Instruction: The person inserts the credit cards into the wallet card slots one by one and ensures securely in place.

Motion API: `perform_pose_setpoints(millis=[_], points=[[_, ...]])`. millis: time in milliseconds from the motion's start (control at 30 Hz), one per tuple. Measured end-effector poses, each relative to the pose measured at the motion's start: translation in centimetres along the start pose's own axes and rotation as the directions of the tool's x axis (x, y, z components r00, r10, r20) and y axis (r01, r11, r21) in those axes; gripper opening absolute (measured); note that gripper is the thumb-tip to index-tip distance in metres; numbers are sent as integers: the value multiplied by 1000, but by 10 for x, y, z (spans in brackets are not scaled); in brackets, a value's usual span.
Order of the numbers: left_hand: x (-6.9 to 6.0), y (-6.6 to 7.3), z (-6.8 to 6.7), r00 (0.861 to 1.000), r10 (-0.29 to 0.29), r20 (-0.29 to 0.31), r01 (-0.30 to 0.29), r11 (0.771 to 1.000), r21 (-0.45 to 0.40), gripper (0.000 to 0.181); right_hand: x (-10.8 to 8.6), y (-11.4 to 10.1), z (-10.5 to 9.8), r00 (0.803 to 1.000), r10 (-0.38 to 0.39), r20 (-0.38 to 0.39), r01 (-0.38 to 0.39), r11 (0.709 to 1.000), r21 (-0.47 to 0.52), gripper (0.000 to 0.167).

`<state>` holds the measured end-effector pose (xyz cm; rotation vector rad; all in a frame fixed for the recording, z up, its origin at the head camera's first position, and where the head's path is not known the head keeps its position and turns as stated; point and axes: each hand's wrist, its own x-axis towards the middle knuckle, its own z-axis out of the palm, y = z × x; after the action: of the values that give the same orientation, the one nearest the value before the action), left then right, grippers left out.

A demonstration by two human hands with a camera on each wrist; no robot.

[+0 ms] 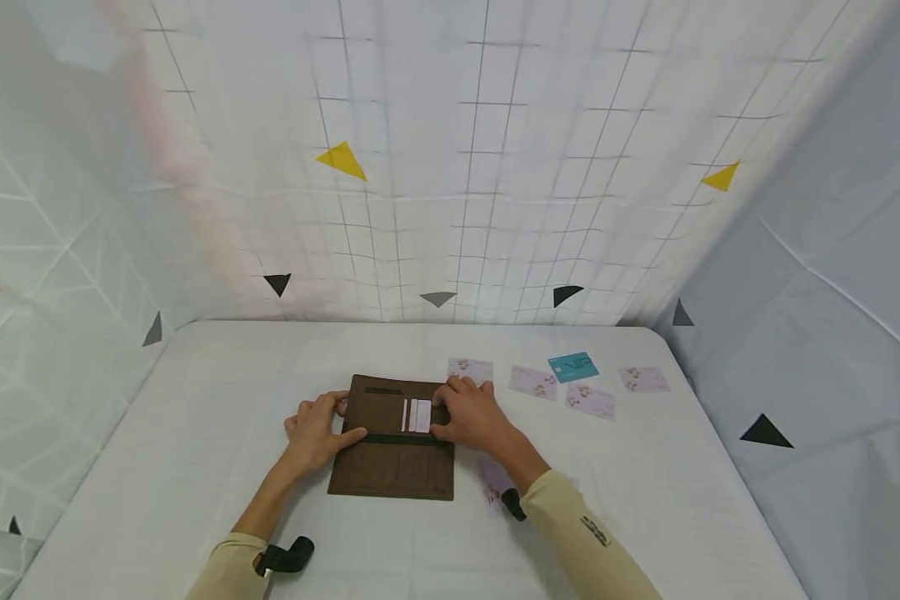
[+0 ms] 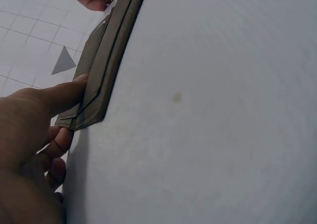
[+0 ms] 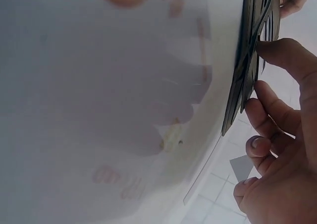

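Left hand (image 1: 317, 433) pinches the brown wallet (image 1: 390, 472); right hand (image 1: 476, 415) seemingly pinches its right side.

There is one brown wallet (image 1: 390, 457), lying unfolded, with three pale strips (image 1: 423, 415) showing in its slots. Two hands are at it, one left hand (image 1: 315, 433) and one right hand (image 1: 471, 415). Two sleeves (image 1: 562, 504) and two black wrist devices (image 1: 291, 556) can be counted. On the one bench (image 1: 195, 400) lie one teal card (image 1: 573, 367) and four pale floral cards (image 1: 591, 401) beyond the right arm; at least one more floral card (image 1: 492, 485) is partly hidden under that arm, and whether it is one or two cannot be told. The hangings bear three yellow triangles (image 1: 342, 160), six dark triangles (image 1: 767, 431) and one mid-grey triangle (image 1: 438, 297).
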<state>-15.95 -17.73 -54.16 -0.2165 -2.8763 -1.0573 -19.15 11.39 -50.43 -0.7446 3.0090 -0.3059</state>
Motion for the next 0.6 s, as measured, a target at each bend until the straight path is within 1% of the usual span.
perform_pose_setpoints(millis=[200, 367, 600], points=[[0, -2, 1, 1000, 10, -3, -10, 1000, 8, 75, 1, -2, 1, 1000, 7, 7, -7, 1000, 4, 44], [1, -1, 0, 1000, -11, 12, 11, 1000, 14, 76, 1, -5, 0, 1000, 14, 8, -14, 1000, 26, 44], [1, 1, 0, 1000, -23, 22, 22, 1000, 20, 76, 0, -13, 0, 1000, -5, 23, 3, 995, 99, 40]])
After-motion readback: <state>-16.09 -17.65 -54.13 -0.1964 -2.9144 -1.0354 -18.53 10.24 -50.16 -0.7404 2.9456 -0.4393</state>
